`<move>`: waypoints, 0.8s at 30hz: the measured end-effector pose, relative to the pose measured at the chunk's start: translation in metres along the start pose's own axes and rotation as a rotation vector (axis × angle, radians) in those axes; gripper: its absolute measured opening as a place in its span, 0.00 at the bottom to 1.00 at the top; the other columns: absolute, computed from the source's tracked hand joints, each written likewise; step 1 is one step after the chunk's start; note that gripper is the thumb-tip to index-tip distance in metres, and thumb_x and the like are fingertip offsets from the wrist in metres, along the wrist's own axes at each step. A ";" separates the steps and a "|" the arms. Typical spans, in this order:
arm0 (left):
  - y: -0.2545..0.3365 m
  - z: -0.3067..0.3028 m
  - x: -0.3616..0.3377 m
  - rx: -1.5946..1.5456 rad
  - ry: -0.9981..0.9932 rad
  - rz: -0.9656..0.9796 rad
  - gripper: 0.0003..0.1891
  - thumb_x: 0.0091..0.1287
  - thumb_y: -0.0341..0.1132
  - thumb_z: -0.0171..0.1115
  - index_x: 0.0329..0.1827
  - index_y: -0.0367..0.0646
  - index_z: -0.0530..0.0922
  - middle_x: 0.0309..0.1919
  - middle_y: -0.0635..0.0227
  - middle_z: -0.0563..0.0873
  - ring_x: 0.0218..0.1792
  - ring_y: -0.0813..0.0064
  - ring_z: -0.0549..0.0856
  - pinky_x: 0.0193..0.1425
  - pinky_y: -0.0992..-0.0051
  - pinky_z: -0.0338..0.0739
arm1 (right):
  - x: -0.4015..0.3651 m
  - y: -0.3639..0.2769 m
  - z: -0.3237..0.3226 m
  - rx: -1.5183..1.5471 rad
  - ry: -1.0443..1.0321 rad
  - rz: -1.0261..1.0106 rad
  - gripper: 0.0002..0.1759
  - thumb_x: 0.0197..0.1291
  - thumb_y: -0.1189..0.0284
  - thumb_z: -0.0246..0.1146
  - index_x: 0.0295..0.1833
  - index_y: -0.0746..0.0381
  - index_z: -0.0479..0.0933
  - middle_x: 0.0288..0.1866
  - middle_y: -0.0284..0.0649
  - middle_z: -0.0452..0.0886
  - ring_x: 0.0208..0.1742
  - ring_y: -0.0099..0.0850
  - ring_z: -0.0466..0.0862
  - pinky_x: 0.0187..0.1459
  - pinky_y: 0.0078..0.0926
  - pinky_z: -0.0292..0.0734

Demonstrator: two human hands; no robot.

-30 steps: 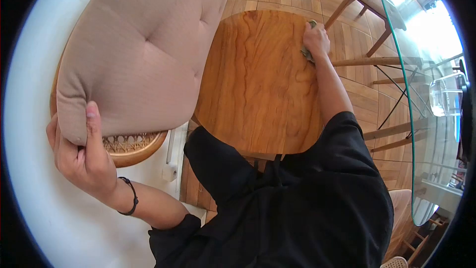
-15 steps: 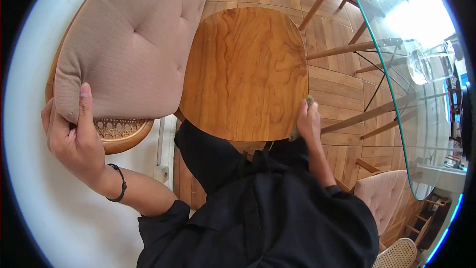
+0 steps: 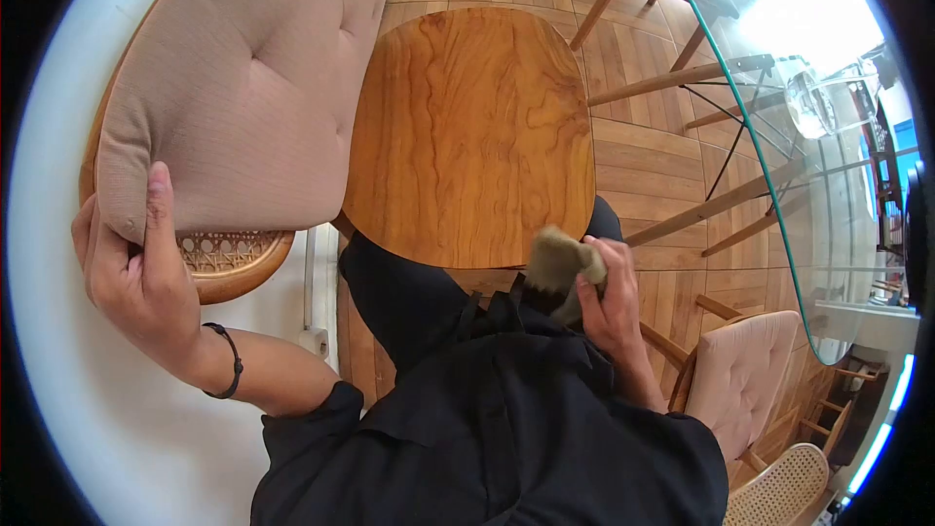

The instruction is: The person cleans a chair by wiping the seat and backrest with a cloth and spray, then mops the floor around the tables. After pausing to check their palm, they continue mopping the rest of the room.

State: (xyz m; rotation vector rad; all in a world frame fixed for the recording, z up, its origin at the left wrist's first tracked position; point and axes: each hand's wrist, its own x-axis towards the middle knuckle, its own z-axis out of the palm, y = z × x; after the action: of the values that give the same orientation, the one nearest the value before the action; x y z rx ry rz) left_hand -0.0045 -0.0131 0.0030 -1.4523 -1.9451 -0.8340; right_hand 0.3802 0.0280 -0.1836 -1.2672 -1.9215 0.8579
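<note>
— Tan cushion (image 3: 243,88), 10 o'clock: what supports it?
— Left hand (image 3: 131,273), 8 o'clock. It is closed on the cushion's lower corner, with the thumb laid up the front face and the fingers wrapped behind. The cushion stands tilted, its lower edge over a cane panel (image 3: 229,255) set in a wood rim. A dark wristband (image 3: 226,370) circles that wrist.
— And the right hand?
— Right hand (image 3: 609,304), 5 o'clock, is clenched round a bunched olive-grey cloth (image 3: 557,261). The cloth lies at the near edge of the seat (image 3: 467,127), just above the person's black clothing. Whether it touches the wood cannot be told.
— Describe the seat.
— Bare reddish wood with strong grain and rounded corners, running from the centre toward 12 o'clock. In this view the cushion overlaps its 9 o'clock side.
— What surrounds it?
— Parquet floor (image 3: 653,161) lies beneath, and a white wall (image 3: 117,448) fills 7 to 9 o'clock. A glass counter (image 3: 838,234) curves from 1 to 4 o'clock, with wooden legs showing through it. It carries a clear vessel (image 3: 828,102) at 2 o'clock. A chair (image 3: 750,380) with a pink pad stands at 4 o'clock, near the right forearm and apart from the cloth.
</note>
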 end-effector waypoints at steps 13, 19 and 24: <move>-0.003 0.000 0.002 0.007 -0.011 0.041 0.13 0.68 0.35 0.68 0.46 0.33 0.87 0.42 0.58 0.89 0.48 0.63 0.83 0.54 0.67 0.76 | 0.013 0.052 0.108 -0.892 -0.117 -0.819 0.28 0.68 0.61 0.50 0.71 0.55 0.65 0.71 0.50 0.71 0.71 0.44 0.71 0.70 0.49 0.56; -0.001 -0.001 0.002 0.034 -0.022 0.030 0.13 0.67 0.36 0.68 0.46 0.33 0.87 0.42 0.57 0.89 0.48 0.62 0.83 0.55 0.66 0.75 | 0.044 -0.018 0.185 -1.085 -0.208 -0.967 0.28 0.70 0.62 0.46 0.71 0.65 0.65 0.69 0.57 0.72 0.72 0.50 0.71 0.70 0.47 0.60; -0.001 -0.001 0.002 0.040 -0.021 0.032 0.14 0.67 0.36 0.68 0.46 0.32 0.86 0.42 0.57 0.89 0.48 0.61 0.83 0.55 0.66 0.75 | 0.071 -0.053 0.256 -1.143 -0.134 -0.794 0.28 0.70 0.63 0.46 0.68 0.71 0.67 0.68 0.63 0.71 0.71 0.56 0.71 0.72 0.46 0.60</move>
State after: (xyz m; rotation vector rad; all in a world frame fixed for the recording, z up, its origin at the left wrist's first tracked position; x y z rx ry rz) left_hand -0.0060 -0.0125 0.0053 -1.4709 -1.9378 -0.7644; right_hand 0.1236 0.0375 -0.2711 -0.7767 -2.8036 -0.6850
